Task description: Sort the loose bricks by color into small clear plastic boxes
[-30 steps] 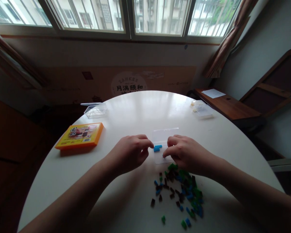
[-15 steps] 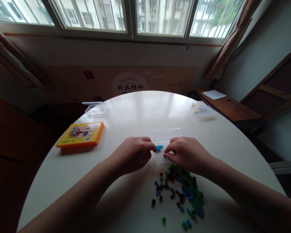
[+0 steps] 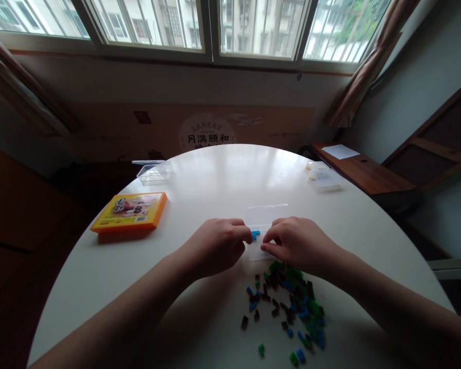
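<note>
My left hand (image 3: pixel 218 243) and my right hand (image 3: pixel 297 243) meet over a small clear plastic box (image 3: pixel 267 215) with its lid open on the white round table (image 3: pixel 223 179). Both pinch small blue pieces (image 3: pixel 255 234) between their fingertips, just above the box. Close to me, below my right hand, lies a scattered pile of small blue, green and dark brown pieces (image 3: pixel 292 307).
An orange flat box (image 3: pixel 130 211) lies at the table's left. A clear plastic container (image 3: pixel 154 171) stands at the far left edge, another small clear box (image 3: pixel 322 178) at the far right. A wooden side table with paper (image 3: pixel 363 169) stands right of the table.
My two hands have drawn closer together, so less of the blue pieces shows between the fingertips. The view has shifted slightly.
</note>
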A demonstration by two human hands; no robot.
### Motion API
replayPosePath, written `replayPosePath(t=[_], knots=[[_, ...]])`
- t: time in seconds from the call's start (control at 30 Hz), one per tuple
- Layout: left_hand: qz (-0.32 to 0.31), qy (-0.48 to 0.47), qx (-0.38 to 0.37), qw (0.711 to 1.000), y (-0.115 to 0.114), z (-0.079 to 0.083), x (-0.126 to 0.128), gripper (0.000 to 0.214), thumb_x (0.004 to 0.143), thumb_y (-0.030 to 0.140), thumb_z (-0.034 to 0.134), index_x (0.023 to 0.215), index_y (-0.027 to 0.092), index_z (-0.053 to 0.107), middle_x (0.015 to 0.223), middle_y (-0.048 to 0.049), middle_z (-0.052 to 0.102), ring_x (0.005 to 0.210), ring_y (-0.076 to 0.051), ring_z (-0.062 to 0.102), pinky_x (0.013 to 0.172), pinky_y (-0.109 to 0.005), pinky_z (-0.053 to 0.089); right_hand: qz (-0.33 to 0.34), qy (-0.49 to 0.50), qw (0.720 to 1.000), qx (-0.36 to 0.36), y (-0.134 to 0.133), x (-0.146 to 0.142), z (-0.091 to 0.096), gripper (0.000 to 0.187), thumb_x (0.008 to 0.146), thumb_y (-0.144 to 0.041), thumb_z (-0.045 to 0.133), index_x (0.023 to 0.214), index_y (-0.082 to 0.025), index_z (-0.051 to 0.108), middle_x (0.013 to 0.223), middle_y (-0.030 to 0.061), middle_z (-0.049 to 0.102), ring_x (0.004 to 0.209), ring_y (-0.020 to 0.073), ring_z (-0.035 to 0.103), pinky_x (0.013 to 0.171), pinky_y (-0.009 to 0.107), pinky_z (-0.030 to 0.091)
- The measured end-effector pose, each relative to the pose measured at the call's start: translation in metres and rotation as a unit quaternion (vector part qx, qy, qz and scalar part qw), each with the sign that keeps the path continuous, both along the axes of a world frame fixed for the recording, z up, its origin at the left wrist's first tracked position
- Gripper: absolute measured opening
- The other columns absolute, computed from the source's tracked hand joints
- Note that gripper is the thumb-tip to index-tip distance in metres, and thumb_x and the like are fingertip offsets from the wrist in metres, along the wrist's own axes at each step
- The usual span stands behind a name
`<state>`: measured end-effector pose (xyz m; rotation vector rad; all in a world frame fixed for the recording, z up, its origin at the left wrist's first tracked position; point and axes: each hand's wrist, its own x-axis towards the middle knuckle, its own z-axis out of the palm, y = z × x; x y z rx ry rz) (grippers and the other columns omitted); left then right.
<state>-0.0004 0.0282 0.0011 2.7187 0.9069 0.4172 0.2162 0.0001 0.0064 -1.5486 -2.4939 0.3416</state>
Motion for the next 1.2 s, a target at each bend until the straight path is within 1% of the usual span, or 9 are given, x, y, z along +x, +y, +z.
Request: replayPosePath(t=[0.1, 0.2, 0.3, 0.4, 0.6, 0.73, 0.87, 1.03, 1.2], knots=[[0.014, -0.023, 0.009, 1.000, 0.000, 0.000, 0.000, 0.023, 0.078, 0.007, 0.050, 0.083, 0.020, 0.069, 0.086, -0.0025, 0.070, 0.061, -0.013, 0.062, 0.058, -0.024, 0.047, -0.003, 0.005, 1.000, -0.004, 0.000, 0.001, -0.001, 0.013, 0.083, -0.031, 0.065, 0.079, -0.030, 0.077, 0.081, -0.0033, 0.072, 0.072, 0.0151, 0.062, 0.059, 0.028, 0.038], [0.022, -0.056, 0.034, 0.998, 0.002, 0.000, -0.002, 0.020, 0.079, 0.008, 0.050, 0.079, 0.019, 0.067, 0.082, -0.0018, 0.069, 0.054, -0.010, 0.056, 0.054, -0.021, 0.044, -0.001, 0.012, 1.000, -0.009, 0.000, 0.000, 0.000, 0.013, 0.083, -0.029, 0.064, 0.080, -0.030, 0.076, 0.079, -0.0036, 0.071, 0.070, 0.0140, 0.062, 0.058, 0.028, 0.039], [0.017, -0.069, 0.049, 0.996, 0.004, -0.002, -0.003, 0.019, 0.080, 0.009, 0.051, 0.078, 0.019, 0.066, 0.081, -0.0012, 0.069, 0.053, -0.009, 0.054, 0.053, -0.021, 0.043, -0.002, 0.013, 1.000, -0.012, 0.000, -0.001, 0.001, 0.013, 0.083, -0.026, 0.063, 0.080, -0.030, 0.076, 0.079, -0.0032, 0.071, 0.068, 0.0132, 0.061, 0.057, 0.027, 0.038], [0.015, -0.063, 0.045, 0.997, 0.005, -0.003, -0.003, 0.019, 0.080, 0.009, 0.050, 0.078, 0.019, 0.067, 0.080, -0.0016, 0.068, 0.055, -0.009, 0.056, 0.054, -0.021, 0.044, -0.001, 0.009, 1.000, -0.009, 0.001, -0.001, 0.000, 0.014, 0.083, -0.025, 0.062, 0.080, -0.028, 0.076, 0.079, -0.0020, 0.070, 0.068, 0.0134, 0.061, 0.056, 0.026, 0.038], [0.013, -0.063, 0.039, 0.997, 0.004, -0.001, -0.004, 0.019, 0.081, 0.009, 0.050, 0.078, 0.019, 0.067, 0.081, -0.0017, 0.068, 0.055, -0.009, 0.056, 0.054, -0.021, 0.045, -0.010, -0.012, 0.999, 0.035, 0.001, 0.000, -0.005, 0.017, 0.086, -0.024, 0.059, 0.085, -0.025, 0.075, 0.082, 0.0005, 0.069, 0.068, 0.0142, 0.060, 0.055, 0.026, 0.036], [0.011, -0.066, 0.044, 0.997, 0.005, -0.002, -0.004, 0.020, 0.082, 0.010, 0.049, 0.077, 0.019, 0.067, 0.079, -0.0015, 0.068, 0.054, -0.009, 0.055, 0.054, -0.021, 0.043, 0.008, -0.023, 0.997, 0.069, 0.002, 0.000, -0.008, 0.019, 0.089, -0.025, 0.056, 0.089, -0.023, 0.075, 0.083, 0.0013, 0.069, 0.065, 0.0135, 0.058, 0.054, 0.026, 0.034], [0.006, -0.062, 0.051, 0.997, 0.005, -0.002, -0.003, 0.021, 0.081, 0.011, 0.048, 0.076, 0.019, 0.067, 0.077, -0.0019, 0.068, 0.057, -0.011, 0.058, 0.055, -0.022, 0.045, 0.021, -0.024, 0.996, 0.081, 0.002, 0.001, -0.010, 0.017, 0.089, -0.024, 0.057, 0.088, -0.023, 0.075, 0.084, 0.0014, 0.069, 0.065, 0.0133, 0.058, 0.054, 0.026, 0.033], [0.011, -0.062, 0.051, 0.997, 0.004, -0.001, -0.004, 0.021, 0.081, 0.010, 0.049, 0.077, 0.019, 0.067, 0.079, -0.0018, 0.068, 0.057, -0.011, 0.058, 0.055, -0.022, 0.045, 0.019, 0.008, 0.998, 0.062, 0.002, 0.002, -0.011, 0.013, 0.085, -0.023, 0.062, 0.083, -0.025, 0.075, 0.081, -0.0005, 0.069, 0.067, 0.0132, 0.059, 0.057, 0.026, 0.035], [0.013, -0.054, 0.040, 0.998, 0.004, -0.002, -0.004, 0.020, 0.081, 0.010, 0.050, 0.078, 0.019, 0.067, 0.080, -0.0012, 0.069, 0.058, -0.011, 0.059, 0.056, -0.023, 0.045, 0.018, 0.029, 0.999, 0.039, 0.001, 0.002, -0.009, 0.013, 0.083, -0.021, 0.063, 0.083, -0.027, 0.075, 0.082, -0.0027, 0.069, 0.068, 0.0126, 0.059, 0.060, 0.026, 0.037]])
